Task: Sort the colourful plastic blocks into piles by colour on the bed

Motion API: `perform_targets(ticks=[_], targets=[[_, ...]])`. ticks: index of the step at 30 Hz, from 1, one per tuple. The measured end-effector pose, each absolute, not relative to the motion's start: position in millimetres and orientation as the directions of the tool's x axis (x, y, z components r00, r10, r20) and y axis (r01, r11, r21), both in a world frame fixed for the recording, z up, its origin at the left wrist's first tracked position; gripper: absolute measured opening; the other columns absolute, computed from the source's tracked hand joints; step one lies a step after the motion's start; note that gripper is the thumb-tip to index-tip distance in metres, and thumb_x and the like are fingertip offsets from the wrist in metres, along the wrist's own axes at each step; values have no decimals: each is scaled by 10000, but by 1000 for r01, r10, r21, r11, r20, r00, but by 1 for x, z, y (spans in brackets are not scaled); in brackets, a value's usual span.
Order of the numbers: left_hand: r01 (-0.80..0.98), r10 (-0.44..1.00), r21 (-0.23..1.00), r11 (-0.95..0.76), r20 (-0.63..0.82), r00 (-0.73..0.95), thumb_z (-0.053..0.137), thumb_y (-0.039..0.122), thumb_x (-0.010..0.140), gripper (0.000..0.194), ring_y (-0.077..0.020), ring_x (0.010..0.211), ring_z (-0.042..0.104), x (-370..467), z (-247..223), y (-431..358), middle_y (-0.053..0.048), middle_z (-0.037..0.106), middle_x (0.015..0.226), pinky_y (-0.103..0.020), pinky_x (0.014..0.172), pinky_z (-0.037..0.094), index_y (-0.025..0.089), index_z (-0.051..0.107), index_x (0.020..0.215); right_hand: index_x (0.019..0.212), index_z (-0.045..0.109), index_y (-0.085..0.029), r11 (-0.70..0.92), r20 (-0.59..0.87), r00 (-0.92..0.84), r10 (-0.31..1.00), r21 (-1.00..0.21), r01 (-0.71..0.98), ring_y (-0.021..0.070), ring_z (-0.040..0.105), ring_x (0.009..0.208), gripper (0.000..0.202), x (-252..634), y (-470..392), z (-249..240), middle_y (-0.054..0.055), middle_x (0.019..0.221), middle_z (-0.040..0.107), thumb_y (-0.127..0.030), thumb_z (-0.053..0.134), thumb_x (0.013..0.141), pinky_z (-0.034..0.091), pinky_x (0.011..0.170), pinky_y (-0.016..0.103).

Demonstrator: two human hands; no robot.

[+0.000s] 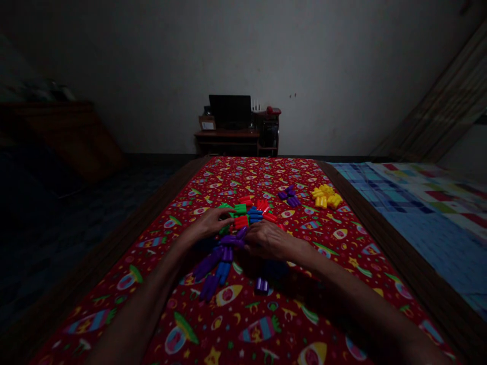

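A mixed pile of plastic pieces lies on the red patterned cloth [262, 329], with red pieces [241, 222], blue pieces [255, 215], green pieces [240, 208] and purple pieces [208, 264]. At the pile's left edge is my left hand [213, 222], fingers curved apart beside green and red pieces, none held. My right hand [266, 239] is closed at the pile's right side, next to a purple piece; what its fingers hold is hidden. A lone purple piece [262, 285] lies nearer to me.
Farther right sit a yellow group [326, 196] and a small purple group [289, 195]. Beyond the cloth stands a desk [228, 135] with a dark monitor [230, 110]. A blue checked sheet [403, 238] is at the right.
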State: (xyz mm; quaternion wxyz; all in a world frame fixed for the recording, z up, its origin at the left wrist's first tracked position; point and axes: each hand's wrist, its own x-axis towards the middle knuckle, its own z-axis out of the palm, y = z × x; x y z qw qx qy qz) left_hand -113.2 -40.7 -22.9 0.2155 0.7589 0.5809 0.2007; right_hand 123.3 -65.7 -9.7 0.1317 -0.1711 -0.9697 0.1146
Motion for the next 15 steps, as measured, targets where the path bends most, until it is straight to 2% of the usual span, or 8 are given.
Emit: perform_targets(ticks=[3, 5, 7, 9, 11, 13, 15], targets=[[836, 962, 500, -225, 249, 110, 430, 415, 842, 414, -241, 960, 662, -122, -23, -37, -78, 727, 1043, -347, 879, 506, 177, 699, 1049, 787, 666, -129, 834, 187, -882, 433, -454, 313, 103, 495, 614, 221, 130, -56, 1, 5, 691, 609, -245, 506, 885, 328, 583, 218], [855, 924, 466, -228, 381, 38, 379, 397, 867, 430, -249, 1067, 622, -127, -32, -34, -107, 691, 1132, -376, 963, 467, 162, 680, 1064, 828, 694, -119, 738, 200, -810, 551, -571, 361, 95, 496, 584, 278, 141, -41, 5, -13, 661, 605, -295, 488, 889, 307, 545, 204], [859, 914, 463, -219, 406, 14, 352, 406, 880, 473, -258, 1170, 567, -131, -45, -29, -135, 636, 1237, -409, 1026, 424, 138, 627, 1157, 837, 712, -112, 638, 240, -671, 702, -631, 441, 108, 527, 596, 329, 158, -19, 4, -11, 655, 619, -327, 468, 888, 314, 539, 198], [842, 941, 510, -177, 338, -7, 317, 431, 894, 533, -259, 1239, 521, -134, -59, -25, -147, 581, 1321, -430, 1060, 393, 124, 556, 1259, 819, 724, -113, 541, 292, -474, 831, -623, 565, 131, 563, 616, 361, 178, 5, -1, 7, 658, 645, -340, 451, 888, 327, 542, 204], [809, 969, 571, -141, 248, -6, 271, 475, 911, 585, -250, 1279, 490, -133, -68, -22, -137, 539, 1377, -431, 1080, 372, 138, 493, 1334, 823, 736, -122, 418, 345, -257, 903, -567, 710, 155, 596, 643, 379, 197, 24, -10, 36, 680, 677, -352, 443, 892, 344, 555, 215], [785, 979, 602, -147, 203, 28, 241, 535, 910, 641, -247, 1312, 456, -127, -71, -22, -131, 499, 1419, -426, 1095, 353, 149, 453, 1376, 879, 747, -133, 299, 388, -98, 916, -502, 811, 179, 629, 699, 379, 214, 36, -21, 71, 749, 712, -361, 444, 898, 371, 591, 230], [777, 978, 600, -189, 184, 96, 240, 591, 893, 703, -251, 1344, 416, -120, -69, -23, -135, 453, 1457, -416, 1107, 337, 142, 420, 1403, 970, 741, -138, 239, 407, -40, 913, -453, 859, 199, 650, 775, 368, 224, 41, -31, 102, 853, 732, -345, 444, 905, 400, 646, 244]])
